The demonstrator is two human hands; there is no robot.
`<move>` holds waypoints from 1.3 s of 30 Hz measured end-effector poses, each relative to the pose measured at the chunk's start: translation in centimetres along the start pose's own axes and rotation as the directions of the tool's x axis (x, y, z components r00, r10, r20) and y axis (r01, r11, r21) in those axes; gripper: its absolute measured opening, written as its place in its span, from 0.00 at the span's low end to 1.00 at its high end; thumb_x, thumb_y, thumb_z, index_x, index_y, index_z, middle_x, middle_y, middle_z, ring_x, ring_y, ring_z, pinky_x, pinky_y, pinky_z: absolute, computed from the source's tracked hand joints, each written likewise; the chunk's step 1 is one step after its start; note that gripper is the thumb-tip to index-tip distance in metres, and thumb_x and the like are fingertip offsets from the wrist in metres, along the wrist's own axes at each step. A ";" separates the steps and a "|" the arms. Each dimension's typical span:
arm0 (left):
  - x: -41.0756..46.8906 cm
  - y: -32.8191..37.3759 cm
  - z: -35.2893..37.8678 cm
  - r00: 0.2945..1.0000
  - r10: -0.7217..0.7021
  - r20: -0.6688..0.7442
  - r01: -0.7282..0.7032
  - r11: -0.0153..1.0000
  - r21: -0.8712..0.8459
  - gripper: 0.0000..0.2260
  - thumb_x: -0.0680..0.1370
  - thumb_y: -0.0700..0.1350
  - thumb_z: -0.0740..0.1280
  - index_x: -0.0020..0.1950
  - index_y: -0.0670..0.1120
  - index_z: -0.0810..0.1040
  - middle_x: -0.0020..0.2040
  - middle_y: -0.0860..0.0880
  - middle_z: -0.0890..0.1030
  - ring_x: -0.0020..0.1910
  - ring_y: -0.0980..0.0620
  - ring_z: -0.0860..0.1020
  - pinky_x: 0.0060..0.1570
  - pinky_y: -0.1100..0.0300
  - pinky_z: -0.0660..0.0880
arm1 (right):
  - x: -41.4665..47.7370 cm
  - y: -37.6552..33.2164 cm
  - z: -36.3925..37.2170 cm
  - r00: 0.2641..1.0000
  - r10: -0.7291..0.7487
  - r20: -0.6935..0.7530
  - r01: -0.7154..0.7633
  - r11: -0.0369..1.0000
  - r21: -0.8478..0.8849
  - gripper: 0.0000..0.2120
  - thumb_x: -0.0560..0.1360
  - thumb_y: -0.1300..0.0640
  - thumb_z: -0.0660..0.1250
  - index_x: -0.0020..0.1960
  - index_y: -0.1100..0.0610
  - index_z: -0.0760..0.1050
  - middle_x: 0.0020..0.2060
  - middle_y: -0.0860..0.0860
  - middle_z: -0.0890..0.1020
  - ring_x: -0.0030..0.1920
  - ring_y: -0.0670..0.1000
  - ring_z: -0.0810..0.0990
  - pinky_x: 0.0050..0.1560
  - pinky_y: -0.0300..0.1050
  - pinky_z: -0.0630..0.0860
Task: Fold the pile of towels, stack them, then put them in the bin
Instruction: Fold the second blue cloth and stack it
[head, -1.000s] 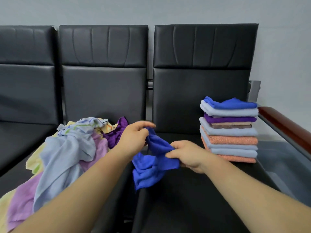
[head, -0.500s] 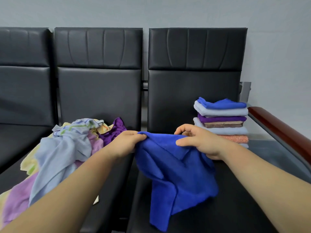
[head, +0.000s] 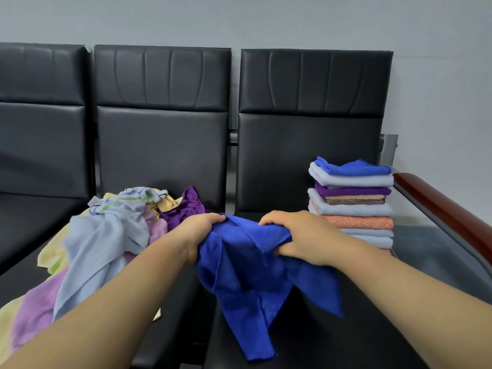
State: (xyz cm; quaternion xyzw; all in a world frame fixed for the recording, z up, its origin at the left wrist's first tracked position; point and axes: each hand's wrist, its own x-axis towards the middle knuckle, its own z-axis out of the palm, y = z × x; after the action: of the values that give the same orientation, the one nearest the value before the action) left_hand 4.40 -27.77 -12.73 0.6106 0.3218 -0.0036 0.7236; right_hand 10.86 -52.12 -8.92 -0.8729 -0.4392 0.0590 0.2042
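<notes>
Out beyond the left fingers, the pile of unfolded towels (head: 106,235) sits heaped on the middle seat, with plenty left to fold. The left hand (head: 198,235) has its fingers (head: 215,218) curled over the top edge of the blue towel (head: 250,275), gripping it tight. And here's the change: a second ago that towel was a crumpled wad squeezed between both hands, and now it has been shaken out and hangs down below the knuckles in loose folds, its lowest tip dangling in front of the seat edge. That looks like the setup for a first fold, though the edge between the hands sags and one corner has flopped over, so it isn't square yet.

The right hand (head: 300,237) pinches the other end, fingers (head: 271,219) hooked over, thumb tucked under the cloth. Just beyond those fingers stands the stack of folded towels (head: 351,209), neat, beside the wooden armrest (head: 439,209).

Hard to see: the left thumb and both palms are buried in fabric, the stack's bottom layers sit behind the right wrist, and no bin is in view.
</notes>
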 end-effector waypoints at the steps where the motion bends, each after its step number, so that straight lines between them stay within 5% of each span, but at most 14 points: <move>1: 0.2 -0.2 -0.2 1.000 -0.012 0.006 0.012 1.000 0.023 0.14 0.77 0.51 0.72 0.56 0.42 0.83 0.47 0.42 0.88 0.51 0.41 0.84 0.57 0.48 0.80 | 0.1 -0.3 -0.1 1.000 -0.003 -0.010 0.004 0.998 0.068 0.16 0.73 0.52 0.74 0.57 0.38 0.77 0.48 0.37 0.83 0.48 0.43 0.80 0.48 0.41 0.77; 5: 0.3 -0.7 -0.2 0.998 -0.042 0.044 0.038 0.995 0.089 0.14 0.78 0.50 0.72 0.56 0.40 0.83 0.47 0.40 0.87 0.50 0.40 0.84 0.57 0.48 0.80 | 1.1 -0.2 0.2 0.994 0.101 -0.052 -0.078 0.942 0.328 0.03 0.74 0.56 0.76 0.46 0.49 0.84 0.42 0.44 0.86 0.45 0.48 0.83 0.49 0.45 0.79; 8: 0.3 -0.8 -0.5 0.994 -0.047 0.101 0.035 0.992 0.122 0.17 0.76 0.50 0.74 0.58 0.39 0.84 0.50 0.38 0.87 0.54 0.38 0.84 0.61 0.45 0.79 | 1.8 0.3 0.7 0.941 0.327 -0.087 -0.186 0.714 0.675 0.14 0.77 0.45 0.74 0.41 0.55 0.79 0.39 0.50 0.85 0.42 0.51 0.82 0.48 0.48 0.77; 11: 0.5 -0.9 -1.0 0.975 -0.001 0.222 -0.024 0.994 0.108 0.11 0.78 0.47 0.73 0.54 0.39 0.84 0.54 0.39 0.86 0.55 0.40 0.84 0.62 0.46 0.78 | 2.6 1.1 0.4 0.820 0.572 -0.031 -0.190 0.323 0.927 0.08 0.78 0.48 0.74 0.52 0.49 0.78 0.48 0.48 0.85 0.50 0.50 0.83 0.60 0.49 0.78; 13: 0.9 -1.0 -1.3 0.962 0.080 0.262 -0.121 0.982 0.142 0.06 0.79 0.43 0.72 0.43 0.45 0.81 0.45 0.42 0.84 0.44 0.44 0.82 0.49 0.53 0.79 | 3.0 1.7 0.2 0.762 0.646 0.043 -0.200 0.171 0.965 0.33 0.69 0.44 0.80 0.71 0.42 0.72 0.59 0.46 0.81 0.59 0.51 0.81 0.66 0.53 0.78; 15: 0.8 -0.8 -2.0 0.951 0.163 0.262 -0.240 0.926 0.293 0.11 0.78 0.41 0.72 0.38 0.49 0.76 0.38 0.47 0.80 0.35 0.50 0.77 0.36 0.59 0.73 | 3.4 3.6 0.5 0.707 0.707 0.020 -0.239 0.213 0.947 0.47 0.58 0.38 0.79 0.75 0.40 0.70 0.66 0.48 0.79 0.62 0.55 0.80 0.67 0.58 0.77; 19: 0.5 0.2 -3.7 0.917 0.292 0.272 -0.398 0.628 0.669 0.07 0.71 0.37 0.73 0.40 0.49 0.81 0.40 0.49 0.84 0.39 0.52 0.81 0.42 0.54 0.79 | 2.7 4.0 0.1 0.661 0.748 -0.064 -0.377 0.404 0.834 0.15 0.73 0.44 0.74 0.52 0.52 0.78 0.47 0.51 0.80 0.47 0.53 0.79 0.52 0.52 0.78; 23: 0.5 0.8 -4.6 0.896 0.408 0.176 -0.336 0.365 0.868 0.07 0.73 0.38 0.70 0.44 0.50 0.84 0.41 0.54 0.84 0.41 0.56 0.80 0.39 0.62 0.76 | 2.4 5.7 -0.1 0.652 0.743 -0.155 -0.458 0.548 0.700 0.18 0.79 0.48 0.70 0.37 0.54 0.68 0.32 0.52 0.68 0.34 0.53 0.67 0.44 0.51 0.64; 26: 1.1 0.7 -5.5 0.903 0.421 0.091 -0.251 0.342 0.906 0.06 0.75 0.40 0.69 0.44 0.51 0.84 0.42 0.53 0.83 0.42 0.53 0.81 0.42 0.56 0.79 | 2.1 6.6 -0.2 0.610 0.788 -0.080 -0.495 0.458 0.739 0.13 0.79 0.49 0.71 0.41 0.55 0.73 0.35 0.53 0.73 0.32 0.52 0.70 0.35 0.48 0.68; 28: 1.7 0.5 -6.1 0.910 0.414 0.025 -0.195 0.376 0.906 0.06 0.75 0.39 0.68 0.44 0.45 0.84 0.40 0.48 0.84 0.37 0.50 0.80 0.41 0.52 0.80 | 2.0 6.8 -0.4 0.585 0.803 0.115 -0.435 0.191 0.880 0.06 0.79 0.53 0.73 0.50 0.55 0.78 0.42 0.51 0.81 0.29 0.47 0.78 0.25 0.38 0.73; 30: 2.6 0.4 -6.7 0.916 0.400 -0.041 -0.156 0.447 0.881 0.06 0.75 0.39 0.68 0.44 0.39 0.84 0.38 0.42 0.83 0.34 0.48 0.78 0.42 0.47 0.81 | 1.9 6.8 -0.7 0.614 0.747 0.254 -0.345 -0.035 0.938 0.10 0.80 0.55 0.73 0.60 0.54 0.80 0.53 0.52 0.85 0.32 0.48 0.85 0.28 0.38 0.81; 32: 3.2 0.0 -7.0 0.924 0.363 -0.116 -0.132 0.590 0.797 0.05 0.77 0.40 0.69 0.43 0.40 0.82 0.37 0.42 0.82 0.33 0.48 0.78 0.39 0.49 0.81 | 2.0 7.1 -0.7 0.637 0.723 0.267 -0.274 -0.111 0.955 0.15 0.80 0.56 0.72 0.66 0.53 0.79 0.61 0.55 0.82 0.39 0.52 0.88 0.32 0.45 0.84; 36: 4.2 -0.5 -6.2 0.949 0.197 -0.247 -0.144 0.965 0.219 0.04 0.82 0.41 0.67 0.48 0.43 0.76 0.45 0.44 0.76 0.38 0.49 0.75 0.28 0.61 0.75 | 2.7 6.9 -0.1 0.658 0.724 0.207 -0.166 -0.129 0.978 0.18 0.81 0.56 0.71 0.71 0.50 0.76 0.65 0.54 0.81 0.54 0.57 0.85 0.49 0.52 0.81; 39: 5.4 -0.3 -5.4 0.969 0.150 -0.195 -0.195 0.951 -0.241 0.02 0.84 0.42 0.65 0.53 0.46 0.76 0.54 0.45 0.78 0.50 0.44 0.80 0.41 0.55 0.81 | 3.8 6.8 -0.3 0.676 0.728 0.112 -0.061 -0.096 0.993 0.16 0.83 0.56 0.68 0.70 0.51 0.76 0.61 0.52 0.82 0.62 0.58 0.83 0.62 0.51 0.77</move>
State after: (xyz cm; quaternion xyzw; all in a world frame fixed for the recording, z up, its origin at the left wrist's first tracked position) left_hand 6.12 -20.96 -15.76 0.5351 0.3268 0.1552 0.7634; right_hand 18.28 -52.78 -11.10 -0.5618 0.0918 0.1780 0.8027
